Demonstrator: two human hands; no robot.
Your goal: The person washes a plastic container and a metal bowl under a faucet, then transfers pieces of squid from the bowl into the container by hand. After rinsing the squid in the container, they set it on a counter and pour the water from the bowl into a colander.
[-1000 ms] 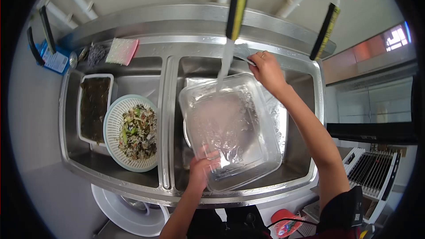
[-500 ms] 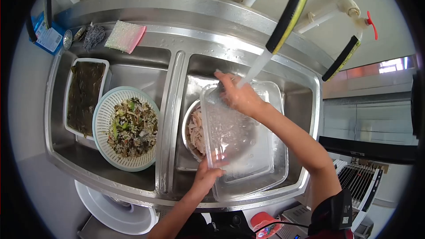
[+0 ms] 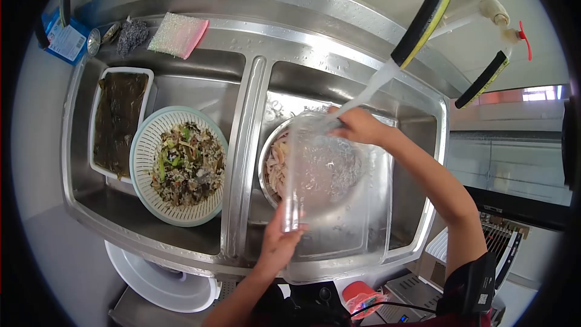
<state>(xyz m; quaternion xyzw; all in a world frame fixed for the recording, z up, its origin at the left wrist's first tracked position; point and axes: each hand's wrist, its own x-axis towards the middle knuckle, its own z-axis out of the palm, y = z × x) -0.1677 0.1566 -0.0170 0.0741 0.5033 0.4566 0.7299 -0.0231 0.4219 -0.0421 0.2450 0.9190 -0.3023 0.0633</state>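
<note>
A clear plastic container (image 3: 339, 221) is tilted over the right basin, spotted with water. My left hand (image 3: 280, 245) grips its near left side, fingers partly seen through the plastic. My right hand (image 3: 366, 127) is closed at its far edge, fingertips blurred in the splashing. Water (image 3: 369, 91) pours onto the container from a black and yellow hose (image 3: 426, 15). Partly under the container is a round metal bowl (image 3: 261, 172) holding pale strips of food (image 3: 277, 166), which look like meat.
In the left basin stand a colander (image 3: 140, 169) of rice and vegetable scraps and a white tray (image 3: 92, 130) with a dark, leafy sheet. A pink-edged sponge (image 3: 177, 35) and a steel scourer (image 3: 132, 36) lie on the back ledge. A white basin (image 3: 163, 293) sits below left.
My right hand has shifted right along the container's far edge. The container has tipped, its left side now standing more upright. The camera view has shifted slightly.
</note>
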